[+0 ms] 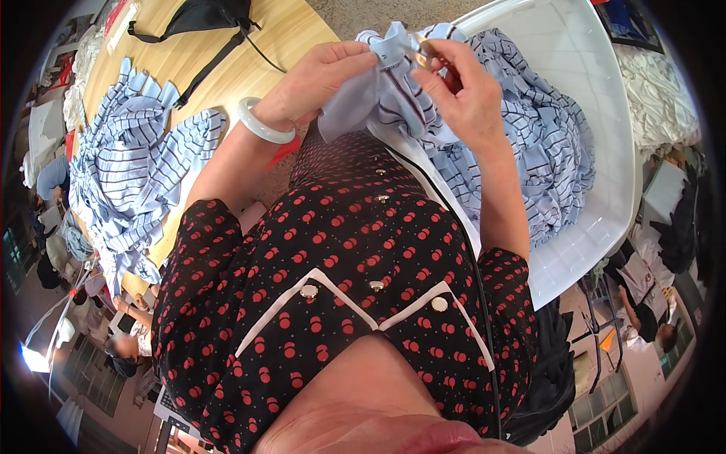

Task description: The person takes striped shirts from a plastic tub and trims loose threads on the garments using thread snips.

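Observation:
My left hand (321, 79) pinches the edge of a light blue garment (348, 110) with dark stripes, held up in front of me. Close against the same cloth is my right hand (469, 94), its thumb and fingers closed around a small shiny metal tool (420, 57). The tool looks like thread snips, but the fingers cover most of it. Part of the garment hangs down between my hands, over the near side of a white plastic tub (616, 144). Inside the tub lies a crumpled heap of similar striped garments (544, 144).
A wooden table (283, 30) to the left bears a pile of striped garments (140, 159) and a black bag with straps (204, 19). White cloth (658, 98) is heaped beyond the tub on the right. Other people (136, 337) are at the lower left and right edges.

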A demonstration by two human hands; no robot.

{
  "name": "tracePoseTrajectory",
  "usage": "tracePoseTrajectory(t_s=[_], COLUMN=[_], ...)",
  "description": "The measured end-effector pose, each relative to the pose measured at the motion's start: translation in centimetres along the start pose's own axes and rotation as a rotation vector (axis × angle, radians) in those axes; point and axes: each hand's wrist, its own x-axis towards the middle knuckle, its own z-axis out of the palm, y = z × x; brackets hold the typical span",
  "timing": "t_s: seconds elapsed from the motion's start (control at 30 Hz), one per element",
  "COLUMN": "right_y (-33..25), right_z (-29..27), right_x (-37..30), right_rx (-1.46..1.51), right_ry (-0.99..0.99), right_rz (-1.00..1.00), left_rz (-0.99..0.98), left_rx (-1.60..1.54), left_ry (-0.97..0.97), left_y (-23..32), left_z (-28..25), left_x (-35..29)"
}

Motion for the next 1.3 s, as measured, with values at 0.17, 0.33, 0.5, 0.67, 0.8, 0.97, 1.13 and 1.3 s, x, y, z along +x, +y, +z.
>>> tracePoseTrajectory(t_s=[0.17,0.33,0.5,0.67,0.8,0.97,1.13,1.3], right_y=[-0.2,-0.1,0.2,0.1,0.6,6.5,11.7,12.1], right_z=[0.0,-0.1,-0.1,0.0,0.5,-0.9,1.5,5.6], right_x=[0.0,0.0,-0.1,-0.1,-0.3,-1.0,-4.5,-6.0], right_rx=[-0.09,-0.126,-0.077,0.04,0.038,0.156,0.014,0.097], right_ry=[-0.017,-0.033,-0.047,0.001,-0.078,0.139,0.009,0.101], right_rz=[-0.158,-0.157,-0.116,-0.036,-0.065,0.321,0.468,0.495], left_rz=[0.009,-0.014,-0.013,-0.001,0.001,0.14,0.156,0.19], left_rx=[0.085,0.119,0.029,0.057,0.04,-0.068,0.135,0.254], left_ry=[0.012,0.0,-0.004,-0.009,-0.003,0.242,0.433,0.58], left_y=[0.7,0.7,0.8,0.7,0.7,0.3,-4.3,-4.9], left_z=[0.6,0.5,0.7,0.4,0.3,-4.1,-11.0,-10.6], left_x=[0.2,0.4,0.3,0.3,0.0,-0.8,1.0,2.2])
